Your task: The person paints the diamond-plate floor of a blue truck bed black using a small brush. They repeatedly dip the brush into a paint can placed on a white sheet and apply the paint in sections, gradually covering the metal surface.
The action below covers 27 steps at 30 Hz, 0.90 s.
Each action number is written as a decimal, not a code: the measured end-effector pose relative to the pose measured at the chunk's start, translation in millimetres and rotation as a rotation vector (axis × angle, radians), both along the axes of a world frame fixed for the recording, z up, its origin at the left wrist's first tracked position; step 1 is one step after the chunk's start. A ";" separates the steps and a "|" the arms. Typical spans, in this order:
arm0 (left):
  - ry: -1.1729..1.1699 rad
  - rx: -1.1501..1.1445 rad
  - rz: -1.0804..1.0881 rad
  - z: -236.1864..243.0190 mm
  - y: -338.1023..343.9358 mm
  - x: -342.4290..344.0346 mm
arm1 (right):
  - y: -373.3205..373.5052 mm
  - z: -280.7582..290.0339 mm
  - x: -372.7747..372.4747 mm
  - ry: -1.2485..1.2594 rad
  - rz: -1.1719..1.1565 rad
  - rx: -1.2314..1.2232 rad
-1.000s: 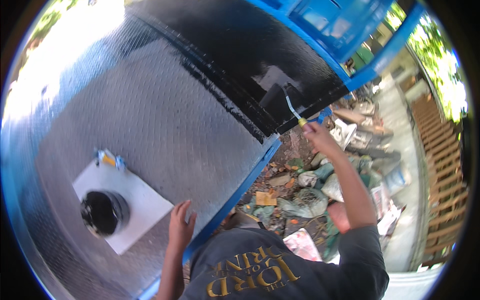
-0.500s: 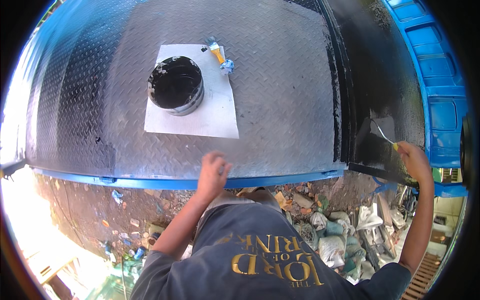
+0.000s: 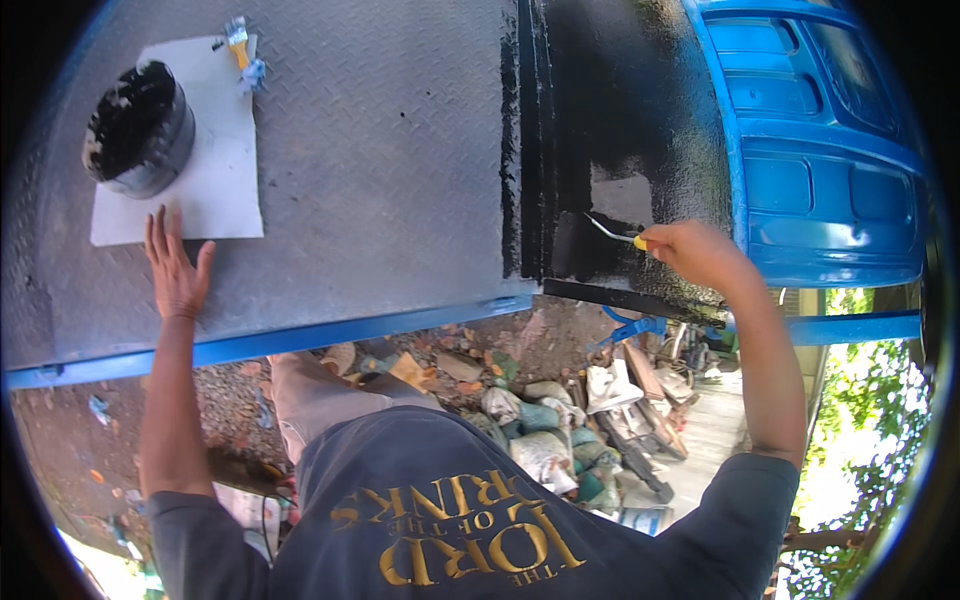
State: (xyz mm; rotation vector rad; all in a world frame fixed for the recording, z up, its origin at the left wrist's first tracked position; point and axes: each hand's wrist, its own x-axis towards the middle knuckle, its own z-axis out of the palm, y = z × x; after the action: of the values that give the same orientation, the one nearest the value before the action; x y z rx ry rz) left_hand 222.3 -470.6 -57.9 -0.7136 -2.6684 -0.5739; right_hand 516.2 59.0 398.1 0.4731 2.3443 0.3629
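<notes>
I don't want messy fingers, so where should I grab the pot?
Take the pot low around its outer wall, probably from both sides: it's round, upright and open-topped, with black smeared inside and on the rim.

Paint roller point(image 3: 607, 233) with yellow handle point(image 3: 640, 242), pale bent metal rod point(image 3: 598, 226) and black sleeve point(image 3: 568, 245). Held by the handle, with the sleeve to the left of it, apparently laid on the black panel point(image 3: 610, 110). On this panel, mostly coated dark and partly glossy, seen one grey patch point(image 3: 620, 197), just beyond the rod.
</notes>
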 end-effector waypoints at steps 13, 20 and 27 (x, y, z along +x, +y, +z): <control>0.049 -0.067 0.065 -12.4 -2.0 -3.5 | 6.8 18.1 0.1 -0.339 0.078 0.296; 0.027 -0.054 0.075 -14.6 -4.8 -4.9 | 11.2 10.5 -3.6 -0.386 0.140 0.296; 0.022 -0.036 0.070 -14.1 -3.1 -2.9 | 15.5 -101.9 5.0 -0.400 0.170 0.285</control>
State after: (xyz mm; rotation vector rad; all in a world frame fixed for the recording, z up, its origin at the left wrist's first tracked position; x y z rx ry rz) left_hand 219.3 -473.8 -72.0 -0.6294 -2.6775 -0.4974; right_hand 521.2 74.6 296.2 0.2994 1.9535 0.8018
